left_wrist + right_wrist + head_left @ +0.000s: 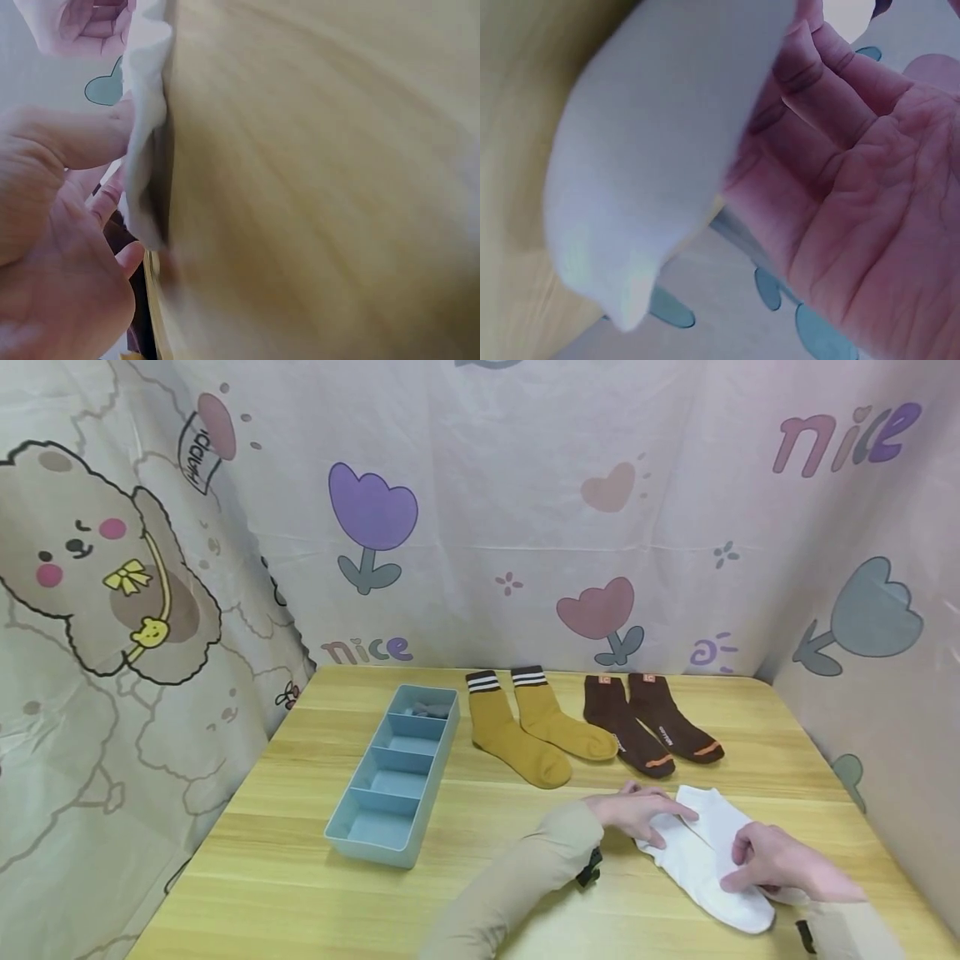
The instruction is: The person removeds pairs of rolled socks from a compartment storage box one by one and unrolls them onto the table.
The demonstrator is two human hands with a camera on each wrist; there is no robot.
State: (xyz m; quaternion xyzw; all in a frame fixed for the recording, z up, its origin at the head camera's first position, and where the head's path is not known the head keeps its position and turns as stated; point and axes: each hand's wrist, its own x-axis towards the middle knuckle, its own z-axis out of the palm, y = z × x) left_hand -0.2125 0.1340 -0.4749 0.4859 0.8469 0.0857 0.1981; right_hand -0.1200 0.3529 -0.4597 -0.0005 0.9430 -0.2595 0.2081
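Observation:
A pair of white socks (693, 864) lies side by side at the right front of the table, their edges overlapping. My left hand (637, 814) rests at the cuff end, forefinger stretched over the fabric and thumb at the near edge. In the left wrist view its thumb touches the white sock (146, 120). Farther along toward the toes, my right hand (776, 864) touches the top of the socks with bent fingers and thumb. The right wrist view shows the white sock (660, 142) in front of the fingertips, hiding them.
Mustard socks (517, 739) with striped dark cuffs lie flat at the back middle, beside brown socks (645, 727) with orange toe lines. To the left stands a blue divided box (416, 827), with grey fabric (431, 710) in its far compartment. A printed curtain (480, 527) borders the wooden table.

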